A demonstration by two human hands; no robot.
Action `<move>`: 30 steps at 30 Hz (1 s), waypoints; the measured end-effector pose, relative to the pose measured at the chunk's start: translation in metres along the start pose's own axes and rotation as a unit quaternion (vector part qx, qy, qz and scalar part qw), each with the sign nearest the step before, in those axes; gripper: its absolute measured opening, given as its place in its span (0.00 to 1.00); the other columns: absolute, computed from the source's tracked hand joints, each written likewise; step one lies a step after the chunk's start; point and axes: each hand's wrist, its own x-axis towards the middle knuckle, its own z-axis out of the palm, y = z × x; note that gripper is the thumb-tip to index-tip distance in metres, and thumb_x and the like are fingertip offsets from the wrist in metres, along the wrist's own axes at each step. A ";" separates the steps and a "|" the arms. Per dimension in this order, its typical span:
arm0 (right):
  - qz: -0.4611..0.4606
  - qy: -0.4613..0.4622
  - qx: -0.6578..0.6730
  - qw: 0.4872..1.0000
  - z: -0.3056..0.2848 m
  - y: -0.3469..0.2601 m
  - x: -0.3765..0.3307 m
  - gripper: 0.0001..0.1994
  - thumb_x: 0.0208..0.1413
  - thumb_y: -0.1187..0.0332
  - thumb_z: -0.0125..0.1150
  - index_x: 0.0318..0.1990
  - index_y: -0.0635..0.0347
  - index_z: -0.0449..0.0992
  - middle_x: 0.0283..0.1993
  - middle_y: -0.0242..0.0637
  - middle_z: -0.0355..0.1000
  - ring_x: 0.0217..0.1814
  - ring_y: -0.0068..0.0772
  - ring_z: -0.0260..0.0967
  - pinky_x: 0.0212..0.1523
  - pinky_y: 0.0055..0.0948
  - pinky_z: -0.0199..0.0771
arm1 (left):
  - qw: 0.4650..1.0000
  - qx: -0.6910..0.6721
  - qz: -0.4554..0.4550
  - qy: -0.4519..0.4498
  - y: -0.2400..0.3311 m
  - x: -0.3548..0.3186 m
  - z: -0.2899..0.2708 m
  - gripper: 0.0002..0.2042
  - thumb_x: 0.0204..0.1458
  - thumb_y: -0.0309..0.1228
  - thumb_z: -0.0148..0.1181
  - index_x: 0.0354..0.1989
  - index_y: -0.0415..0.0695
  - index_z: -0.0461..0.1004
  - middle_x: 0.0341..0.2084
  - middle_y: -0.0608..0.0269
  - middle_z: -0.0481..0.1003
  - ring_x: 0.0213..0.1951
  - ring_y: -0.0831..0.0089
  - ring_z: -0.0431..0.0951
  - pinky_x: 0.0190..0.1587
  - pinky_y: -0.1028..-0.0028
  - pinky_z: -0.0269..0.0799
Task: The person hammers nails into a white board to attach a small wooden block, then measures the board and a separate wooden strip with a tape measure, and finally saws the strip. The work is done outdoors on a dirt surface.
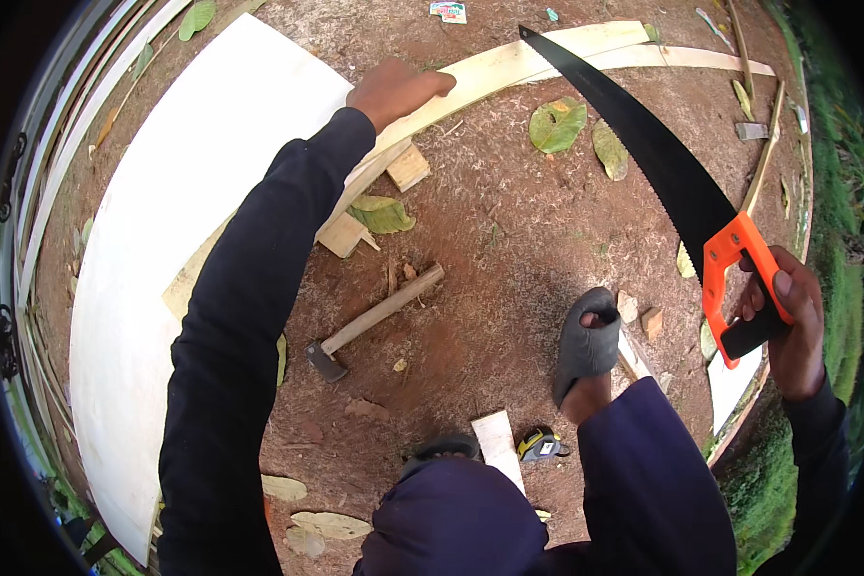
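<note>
My left hand (pixel 394 91) is closed round a long pale wooden plank (pixel 494 69), thumb along its top face. The plank runs from beside a large white board (pixel 211 134) on the left toward the far right, over a second strip of wood (pixel 686 58). At the right, my right hand (pixel 799 322) grips the orange and black handle of a handsaw (pixel 648 149). Its black toothed blade points up and to the left, the tip overlapping the plank in view. Whether the blade touches the wood, I cannot tell.
A hammer (pixel 382 319) with a wooden handle lies on the bare soil between my arms. Near my feet are a yellow and black tape measure (pixel 540 444) and a short board (pixel 497 446). Wood blocks (pixel 408 168) sit by the plank; dry leaves (pixel 557 125) are scattered about.
</note>
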 end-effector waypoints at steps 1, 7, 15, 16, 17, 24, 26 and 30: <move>0.003 -0.036 0.031 0.999 -0.011 0.004 0.008 0.37 0.59 0.39 0.58 0.52 0.75 0.73 0.27 0.28 0.64 0.29 0.20 0.66 0.32 0.23 0.69 | 1.000 -0.001 -0.012 0.005 0.003 0.002 0.002 0.23 0.40 0.51 0.65 0.19 0.38 0.80 0.18 0.53 0.77 0.23 0.60 0.76 0.29 0.62 0.67; -0.110 0.013 0.087 0.990 0.022 0.034 0.044 0.45 0.48 0.35 0.73 0.54 0.74 0.70 0.29 0.26 0.63 0.27 0.18 0.63 0.29 0.21 0.65 | 0.998 -0.020 -0.046 0.033 -0.010 0.010 0.010 0.25 0.40 0.53 0.68 0.29 0.38 0.85 0.30 0.46 0.83 0.35 0.52 0.84 0.41 0.59 0.75; -0.066 -0.027 0.302 0.951 0.104 0.121 0.128 0.22 0.54 0.67 0.66 0.52 0.70 0.71 0.30 0.32 0.67 0.29 0.24 0.67 0.32 0.26 0.71 | 0.986 -0.007 -0.168 0.002 0.043 -0.014 -0.011 0.30 0.37 0.51 0.68 0.35 0.30 0.82 0.35 0.38 0.82 0.40 0.44 0.84 0.47 0.57 0.78; -0.067 -0.057 0.284 0.955 0.099 0.123 0.134 0.22 0.54 0.68 0.65 0.53 0.71 0.71 0.31 0.32 0.68 0.29 0.23 0.68 0.32 0.26 0.72 | 0.984 -0.005 -0.179 0.005 0.043 -0.013 -0.004 0.30 0.37 0.51 0.68 0.36 0.30 0.83 0.35 0.38 0.82 0.41 0.44 0.84 0.48 0.57 0.78; -0.067 -0.066 0.293 0.951 0.100 0.126 0.142 0.20 0.53 0.70 0.64 0.53 0.70 0.72 0.31 0.32 0.68 0.28 0.22 0.68 0.31 0.26 0.72 | 0.982 0.000 -0.189 0.004 0.044 -0.010 0.002 0.30 0.37 0.50 0.68 0.38 0.31 0.83 0.36 0.39 0.82 0.42 0.44 0.84 0.48 0.57 0.78; -0.056 -0.139 0.220 0.964 0.096 0.168 0.144 0.16 0.52 0.75 0.64 0.49 0.67 0.76 0.34 0.33 0.71 0.31 0.25 0.70 0.34 0.30 0.74 | 0.961 0.024 -0.274 -0.003 0.042 0.008 0.017 0.32 0.41 0.50 0.66 0.46 0.31 0.82 0.39 0.37 0.82 0.45 0.43 0.83 0.51 0.56 0.77; -0.069 -0.134 0.203 0.967 0.094 0.174 0.137 0.15 0.52 0.75 0.65 0.48 0.67 0.77 0.35 0.35 0.73 0.32 0.28 0.73 0.35 0.32 0.75 | 0.969 0.017 -0.242 0.039 0.035 0.012 0.021 0.31 0.40 0.53 0.66 0.38 0.30 0.83 0.37 0.36 0.82 0.44 0.43 0.83 0.51 0.55 0.76; -0.148 -0.131 0.149 0.969 0.097 0.162 0.140 0.16 0.51 0.74 0.68 0.48 0.66 0.78 0.36 0.44 0.76 0.34 0.39 0.77 0.36 0.37 0.77 | 0.983 -0.021 -0.176 0.054 0.019 0.021 0.024 0.30 0.44 0.49 0.65 0.40 0.27 0.81 0.35 0.36 0.82 0.40 0.45 0.83 0.49 0.56 0.76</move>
